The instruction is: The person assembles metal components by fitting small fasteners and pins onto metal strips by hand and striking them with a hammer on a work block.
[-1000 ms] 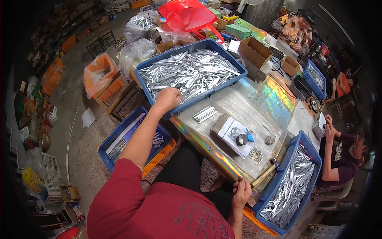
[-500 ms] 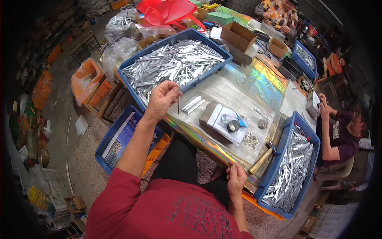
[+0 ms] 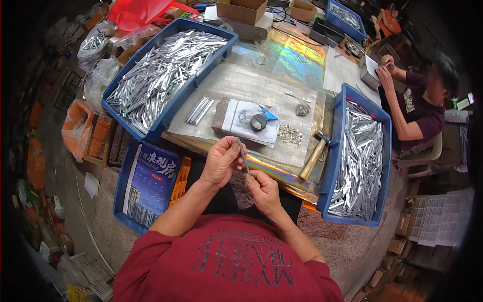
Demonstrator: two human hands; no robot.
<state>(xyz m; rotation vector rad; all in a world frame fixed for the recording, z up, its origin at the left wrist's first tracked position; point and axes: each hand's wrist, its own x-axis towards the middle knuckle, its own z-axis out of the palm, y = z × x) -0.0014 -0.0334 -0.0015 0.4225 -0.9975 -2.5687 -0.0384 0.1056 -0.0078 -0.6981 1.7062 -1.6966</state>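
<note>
My left hand (image 3: 221,163) pinches the upper part of a thin, flat metal strip (image 3: 243,157) in front of my body, at the table's near edge. The fingers of my right hand (image 3: 265,192) are closed on the strip's lower end. It stands tilted between the two hands. Just beyond them is a block topped with white paper (image 3: 236,132), bearing a small round black container (image 3: 258,122) and a blue scrap (image 3: 269,115). Several similar strips (image 3: 199,110) lie side by side left of the block. Small metal pieces (image 3: 290,135) are heaped to its right.
A large blue bin of metal strips (image 3: 229,39) stands at the left, another blue bin (image 3: 329,201) at the right. A hammer (image 3: 313,160) lies beside the right bin. Below left sits a blue crate (image 3: 121,204) with a printed sheet. A co-worker (image 3: 420,110) sits at the far right.
My left hand has come from beside the large left bin to my front, bringing the strip. My right hand has risen to meet it and grips the lower end. The view has shifted.
</note>
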